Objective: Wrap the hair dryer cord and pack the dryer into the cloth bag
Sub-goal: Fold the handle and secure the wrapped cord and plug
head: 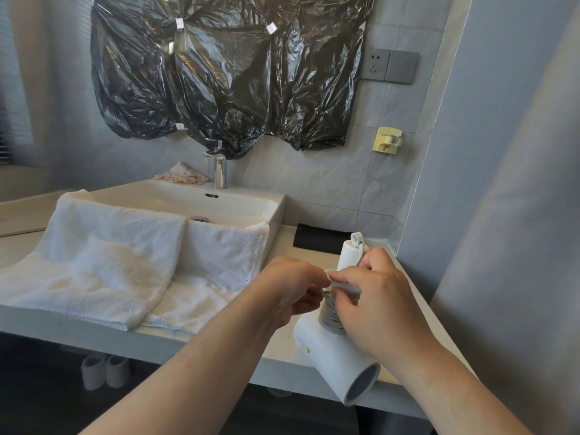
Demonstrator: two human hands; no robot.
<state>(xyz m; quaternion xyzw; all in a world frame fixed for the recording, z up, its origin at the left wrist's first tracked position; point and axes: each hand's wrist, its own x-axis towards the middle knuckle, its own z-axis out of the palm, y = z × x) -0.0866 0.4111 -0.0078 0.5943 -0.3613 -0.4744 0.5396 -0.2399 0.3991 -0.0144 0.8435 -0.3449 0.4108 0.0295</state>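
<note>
Gripping the hair dryer [332, 350] by its handle, the right hand [376, 296] curls round the grey cord [329, 318] coiled there. The left hand [288, 287] pinches the cord's loose end beside the coils. The dryer is held over the worktop's [279, 348] front right corner, nozzle toward the camera. A black bundle [317, 240] lies by the back edge, and white towels [103, 262] drape over the sink [219, 202].

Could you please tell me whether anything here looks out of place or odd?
Yes: black plastic bags are taped over the wall above the sink, crumpled and uneven. White towels also hang over the sink's front rim onto the counter.
</note>
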